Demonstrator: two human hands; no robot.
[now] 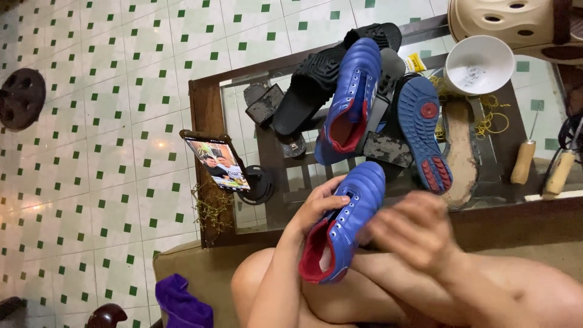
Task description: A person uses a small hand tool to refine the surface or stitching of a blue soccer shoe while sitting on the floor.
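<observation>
My left hand (316, 209) grips a blue sports shoe with a red lining (346, 225) by its upper side, holding it over my lap. My right hand (413, 228) is blurred, right beside the shoe's other side; whether it touches the shoe is unclear. On the glass-topped wooden table (203, 115) in front lie a second blue shoe (349, 100) on its side and another blue shoe turned sole-up (425, 130), showing red studs.
A black slipper (316, 82) and dark sole pieces lie on the table. A phone (218, 163) stands propped on a holder at the table's left. A white bowl (478, 65), yellow rubber bands, two wooden-handled tools (523, 161) and a tan sole sit right. Purple cloth (181, 304) lower left.
</observation>
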